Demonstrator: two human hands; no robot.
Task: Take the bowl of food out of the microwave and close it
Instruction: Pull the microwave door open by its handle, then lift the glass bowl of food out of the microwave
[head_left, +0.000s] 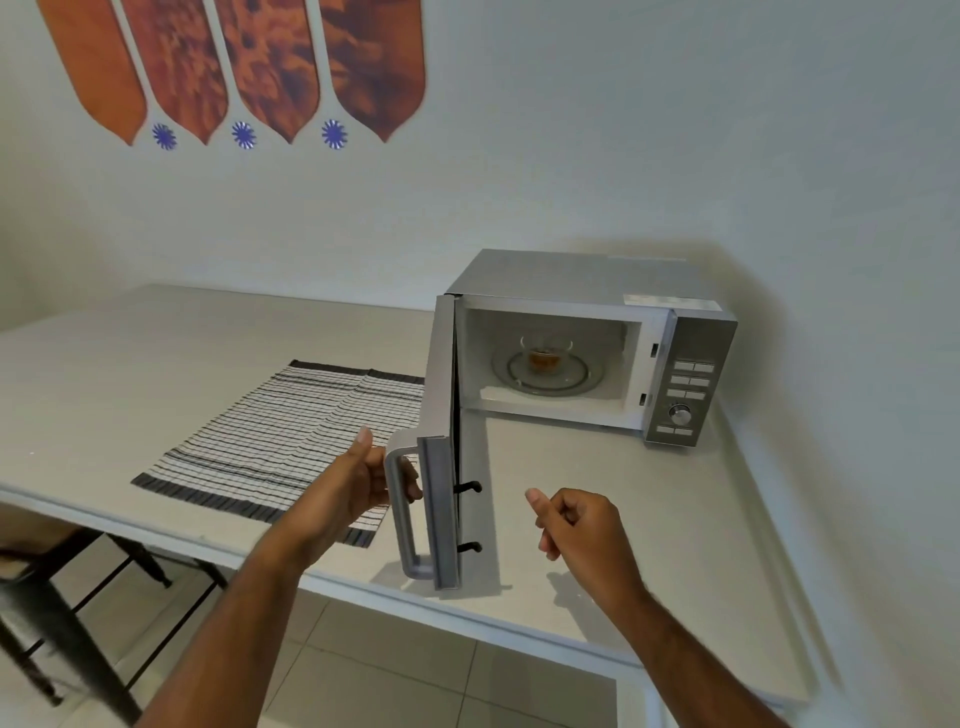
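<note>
A silver microwave (587, 280) stands at the back right of the table, against the wall. Its door (439, 415) is swung wide open toward me. Inside, on the glass turntable (571, 382), sits a clear glass bowl (545, 356) with brownish food in it. My left hand (363, 483) is wrapped around the door handle (402, 519), thumb up. My right hand (576, 522) hovers over the table in front of the microwave, fingers loosely curled, holding nothing.
A striped black-and-white placemat (275, 447) lies on the light table (156, 364) to the left of the door. The table's front edge (519, 631) runs below my hands. A dark chair frame (52, 597) stands at lower left. The wall is close behind and right.
</note>
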